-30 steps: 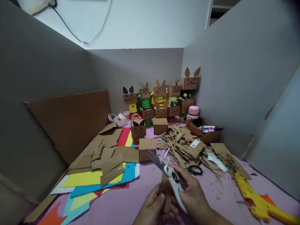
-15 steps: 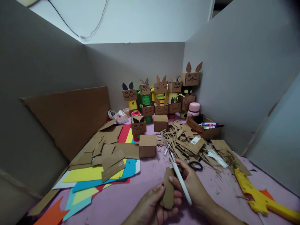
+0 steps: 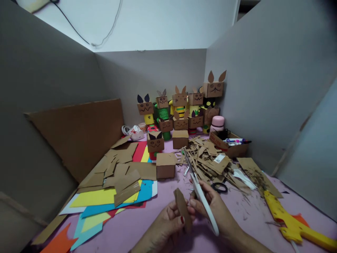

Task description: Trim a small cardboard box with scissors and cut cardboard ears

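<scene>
My left hand [image 3: 170, 219] is closed on a small strip of brown cardboard [image 3: 183, 209], held tilted with its narrow end up. My right hand [image 3: 214, 207] grips white-handled scissors [image 3: 202, 200]. Their dark blades point away from me towards the scrap pile and look nearly closed. The cardboard strip is left of the scissors, apart from the blades. Between my right fingers a bit of brown shows, too covered to make out.
Cardboard scraps [image 3: 205, 154] and a black-handled tool [image 3: 219, 187] lie beyond my right hand. A yellow glue gun [image 3: 292, 225] rests at right. Coloured paper [image 3: 93, 196] and cardboard pieces lie left. Plain boxes [image 3: 165, 165] and several cardboard animal figures [image 3: 155, 142] stand behind.
My left hand has turned the cardboard strip more edge-on and moved it a little left, away from my right hand. The scissors stay in my right hand, slightly lower.
</scene>
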`<state>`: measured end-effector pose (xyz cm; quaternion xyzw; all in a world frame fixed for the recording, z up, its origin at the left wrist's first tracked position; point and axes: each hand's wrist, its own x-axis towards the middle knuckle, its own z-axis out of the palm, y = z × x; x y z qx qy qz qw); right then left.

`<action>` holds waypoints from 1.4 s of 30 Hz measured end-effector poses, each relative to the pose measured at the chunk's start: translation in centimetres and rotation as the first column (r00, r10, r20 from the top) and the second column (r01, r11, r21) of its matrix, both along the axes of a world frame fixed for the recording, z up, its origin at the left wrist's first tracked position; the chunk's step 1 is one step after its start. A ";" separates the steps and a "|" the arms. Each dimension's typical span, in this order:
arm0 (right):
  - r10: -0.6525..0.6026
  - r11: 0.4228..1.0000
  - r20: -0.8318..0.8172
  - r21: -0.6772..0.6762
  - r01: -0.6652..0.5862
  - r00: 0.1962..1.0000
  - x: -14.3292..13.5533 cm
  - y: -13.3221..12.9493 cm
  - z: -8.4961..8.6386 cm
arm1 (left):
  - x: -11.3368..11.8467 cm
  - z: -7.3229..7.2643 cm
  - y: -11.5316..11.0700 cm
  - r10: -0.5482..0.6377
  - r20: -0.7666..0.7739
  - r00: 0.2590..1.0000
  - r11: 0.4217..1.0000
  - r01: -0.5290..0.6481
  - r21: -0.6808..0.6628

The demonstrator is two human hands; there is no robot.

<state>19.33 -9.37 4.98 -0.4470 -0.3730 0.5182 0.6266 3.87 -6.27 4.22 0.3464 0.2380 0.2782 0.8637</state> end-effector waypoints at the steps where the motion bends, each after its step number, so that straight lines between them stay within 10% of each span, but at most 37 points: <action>1: -0.019 1.000 0.009 -0.002 0.019 1.000 0.1 0.0 0.1 | -0.1 0.2 0.0 0.026 -0.015 1.000 0.999 -0.026 0.042; 8: -0.096 0.995 0.056 0.018 0.095 0.994 0.6 0.3 -0.4 | 0.0 0.8 -0.1 0.233 -0.150 0.961 0.889 -0.148 0.433; 17: -0.127 0.992 0.055 0.007 0.127 0.990 0.7 0.2 0.1 | 0.2 -0.4 -0.4 0.126 -0.454 0.882 0.767 0.204 0.609; 25: 0.035 0.999 0.003 -0.040 -0.034 0.999 0.2 -0.2 0.5 | -0.1 0.1 0.6 0.376 -0.135 0.917 0.856 -0.287 0.430; 33: 0.102 0.988 -0.194 -0.093 -0.122 0.976 -0.5 -0.8 0.0 | 0.4 0.1 -0.1 0.426 -0.016 0.905 0.870 -0.404 0.282; 38: 0.002 0.995 -0.137 -0.097 -0.015 0.991 -0.3 -0.4 -0.3 | -0.4 0.8 0.1 0.426 -0.149 0.892 0.765 -0.267 0.587; 42: -0.113 0.991 -0.059 -0.082 0.108 0.992 0.1 -0.1 -0.2 | -0.5 1.2 0.0 0.322 -0.405 0.856 0.681 0.088 0.727</action>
